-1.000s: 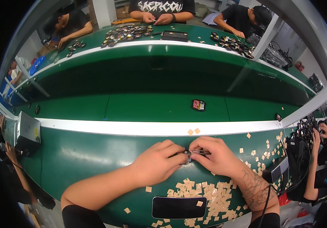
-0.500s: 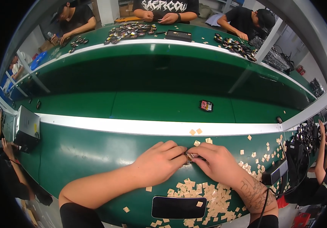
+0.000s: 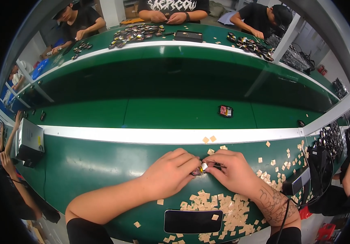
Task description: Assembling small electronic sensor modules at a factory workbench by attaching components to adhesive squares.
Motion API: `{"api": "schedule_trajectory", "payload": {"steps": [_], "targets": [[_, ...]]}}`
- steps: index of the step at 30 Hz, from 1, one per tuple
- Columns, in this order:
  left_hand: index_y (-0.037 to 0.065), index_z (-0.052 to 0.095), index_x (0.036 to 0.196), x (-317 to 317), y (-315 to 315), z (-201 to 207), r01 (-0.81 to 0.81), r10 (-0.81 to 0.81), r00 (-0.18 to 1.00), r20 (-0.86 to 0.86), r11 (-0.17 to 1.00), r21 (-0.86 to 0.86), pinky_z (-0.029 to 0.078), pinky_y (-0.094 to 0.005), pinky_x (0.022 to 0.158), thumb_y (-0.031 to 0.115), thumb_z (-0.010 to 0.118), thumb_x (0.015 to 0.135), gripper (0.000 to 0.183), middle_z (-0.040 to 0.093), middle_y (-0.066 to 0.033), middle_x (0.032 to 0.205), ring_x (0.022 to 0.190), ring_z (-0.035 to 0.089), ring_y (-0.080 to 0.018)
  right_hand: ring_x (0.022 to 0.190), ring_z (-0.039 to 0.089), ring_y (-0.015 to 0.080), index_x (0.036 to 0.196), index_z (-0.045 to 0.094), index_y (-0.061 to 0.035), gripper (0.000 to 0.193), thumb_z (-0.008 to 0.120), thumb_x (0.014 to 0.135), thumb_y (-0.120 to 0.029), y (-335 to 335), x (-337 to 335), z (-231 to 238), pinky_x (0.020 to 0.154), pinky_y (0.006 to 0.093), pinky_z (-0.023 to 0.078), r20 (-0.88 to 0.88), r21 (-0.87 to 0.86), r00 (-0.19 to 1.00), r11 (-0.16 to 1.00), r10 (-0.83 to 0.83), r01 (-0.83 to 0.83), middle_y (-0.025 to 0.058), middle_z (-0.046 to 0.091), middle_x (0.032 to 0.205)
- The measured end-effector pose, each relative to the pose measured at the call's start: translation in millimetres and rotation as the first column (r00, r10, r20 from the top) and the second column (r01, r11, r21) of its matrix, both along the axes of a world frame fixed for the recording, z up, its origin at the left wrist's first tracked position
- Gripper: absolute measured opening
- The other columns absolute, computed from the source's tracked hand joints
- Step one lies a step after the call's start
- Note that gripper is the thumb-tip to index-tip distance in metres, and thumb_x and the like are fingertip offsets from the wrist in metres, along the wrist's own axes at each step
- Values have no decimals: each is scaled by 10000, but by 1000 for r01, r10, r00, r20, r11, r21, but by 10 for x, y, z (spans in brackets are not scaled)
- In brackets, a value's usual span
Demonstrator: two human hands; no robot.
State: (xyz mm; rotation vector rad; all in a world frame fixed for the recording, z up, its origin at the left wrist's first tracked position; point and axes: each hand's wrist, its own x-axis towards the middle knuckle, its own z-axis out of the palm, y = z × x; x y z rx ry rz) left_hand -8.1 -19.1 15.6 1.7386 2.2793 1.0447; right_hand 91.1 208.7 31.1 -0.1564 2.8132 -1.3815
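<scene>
A small dark electronic device (image 3: 198, 171) with a silvery part and a bit of yellow lies low over the green worktop, between my two hands. My left hand (image 3: 173, 168) is closed on its left side, the fingers bent over it. From the right, my right hand (image 3: 232, 171) pinches at the silvery part (image 3: 204, 166), with thumb and forefinger together. Something thin and dark shows between those fingers; I cannot make out what it is. Square tan adhesive pads (image 3: 234, 211) lie scattered in a heap near my right forearm, and a black phone (image 3: 183, 221) lies in front of me.
A white rail (image 3: 142, 133) divides my worktop from a green conveyor belt (image 3: 162, 116), which carries another open device (image 3: 225, 111). At the left stands a grey metal box (image 3: 29, 140); at the right, a dark stand with cables (image 3: 297, 181). Co-workers sit across and at both sides.
The device between my hands now shows more of its silvery and yellow parts. My right fingers have shifted slightly. On the belt, the other device has moved a little to the right.
</scene>
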Motion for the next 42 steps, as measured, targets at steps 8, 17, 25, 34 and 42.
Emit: {"api": "schedule_trajectory", "payload": {"steps": [8, 17, 25, 34, 42], "targets": [[51, 643, 1152, 30, -2, -3, -14, 15, 999, 46, 1000, -23, 563, -422, 966, 63, 824, 845, 357, 712, -107, 1196, 1090, 665, -333, 784, 713, 370, 1130, 763, -36, 172, 743, 967, -85, -92, 49, 38, 703, 431, 572, 4, 23, 999, 999, -44, 44, 147, 716, 935], [7, 584, 1176, 50, 10, 11, -6, 6, 999, 54, 1000, 11, 544, -451, 921, 37, 786, 869, 368, 655, -153, 1095, 1057, 637, -365, 772, 703, 378, 1032, 778, -35, 119, 753, 918, -57, -187, 30, 37, 690, 450, 566, -70, 92, 995, 993, -67, 73, 140, 695, 886], [42, 626, 1178, 69, -3, 19, -61, 69, 991, 113, 995, -72, 561, -446, 933, 25, 845, 814, 425, 691, -142, 1139, 1091, 663, -370, 791, 707, 361, 999, 730, -36, 106, 756, 897, -51, -154, -33, -77, 706, 445, 572, -96, 112, 994, 991, -61, 72, 127, 688, 865], [34, 631, 1184, 101, 40, 34, -32, 32, 999, 12, 999, 10, 579, -428, 930, 32, 858, 817, 432, 663, -131, 1201, 1122, 665, -349, 593, 600, 167, 1117, 690, 3, 176, 743, 961, -60, 12, -37, -156, 590, 315, 465, 54, -247, 998, 969, -11, 24, 105, 755, 862], [14, 601, 1162, 72, 43, 158, -126, 153, 836, 527, 988, -88, 488, -284, 661, 20, 793, 937, 296, 718, -91, 961, 727, 613, -140, 661, 501, 58, 1095, 673, 2, 144, 732, 963, 3, -122, -1, 69, 571, 268, 404, 101, -297, 993, 951, -55, 83, 39, 674, 850]]}}
